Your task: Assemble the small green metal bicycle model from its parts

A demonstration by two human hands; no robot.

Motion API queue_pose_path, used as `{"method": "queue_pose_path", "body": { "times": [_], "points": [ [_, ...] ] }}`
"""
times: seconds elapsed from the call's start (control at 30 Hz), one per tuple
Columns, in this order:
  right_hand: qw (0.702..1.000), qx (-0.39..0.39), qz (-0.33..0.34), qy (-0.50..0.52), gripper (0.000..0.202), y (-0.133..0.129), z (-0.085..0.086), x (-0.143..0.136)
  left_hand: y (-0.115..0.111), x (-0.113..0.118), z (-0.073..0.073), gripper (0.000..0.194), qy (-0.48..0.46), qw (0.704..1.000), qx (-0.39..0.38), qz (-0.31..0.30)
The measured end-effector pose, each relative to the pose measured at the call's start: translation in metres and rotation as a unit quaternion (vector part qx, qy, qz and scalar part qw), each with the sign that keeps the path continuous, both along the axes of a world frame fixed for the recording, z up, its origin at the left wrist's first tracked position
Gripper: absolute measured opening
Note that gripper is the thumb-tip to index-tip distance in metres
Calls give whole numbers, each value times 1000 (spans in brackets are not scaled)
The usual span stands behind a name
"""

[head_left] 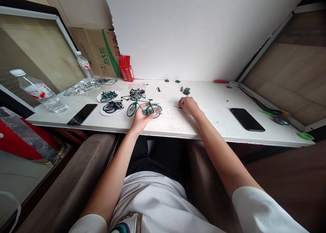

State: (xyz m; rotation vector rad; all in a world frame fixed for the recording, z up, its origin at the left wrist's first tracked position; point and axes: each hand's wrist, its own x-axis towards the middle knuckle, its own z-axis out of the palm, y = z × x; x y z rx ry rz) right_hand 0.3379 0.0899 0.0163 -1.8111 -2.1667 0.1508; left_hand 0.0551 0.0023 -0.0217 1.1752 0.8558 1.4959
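My left hand (141, 117) is closed around a small green model bicycle (150, 107), held upright just above the front of the white table. Over the middle of the table, my right hand (188, 105) has its fingertips pinched at a thin dark stick-like piece (177, 107), too small to name. Beyond that hand lie small dark green parts (186, 91). To the left of the bicycle, a paper plate (103, 112) bears a black model bicycle (112, 106). Behind it, another plate (98, 98) carries green bicycle parts (109, 96). Black bicycle frames (135, 94) lie loose beside the plates.
Two water bottles (42, 92), a phone (82, 114) and parts sprues (91, 86) occupy the left side. A cardboard box (98, 51) and a small red box (126, 70) stand at the back. Another phone (247, 119) and a black-and-green tool (267, 113) lie right.
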Motion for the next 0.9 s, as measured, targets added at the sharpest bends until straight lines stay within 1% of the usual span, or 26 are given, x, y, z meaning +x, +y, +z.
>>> {"method": "queue_pose_path", "body": {
  "times": [0.3,0.5,0.6,0.77,0.83,0.9],
  "points": [
    [999,-18,12,-43,25,-1,-2,-1,0,0,-1,86,-1,1000,-7,-2],
    [999,-20,17,-45,27,-1,-5,-1,-1,0,1,84,2,1000,-6,-5],
    [1000,-6,14,-16,28,-1,-4,-3,-1,0,1,84,0,1000,-9,-5],
    [995,62,64,46,28,0,-1,-9,0,0,-1,82,4,1000,-6,-2],
    [992,65,67,84,29,0,-1,-9,1,0,-2,81,4,1000,-6,-2],
    [988,47,68,131,29,0,0,-7,0,0,-1,81,0,1000,-6,2]
  ]
}}
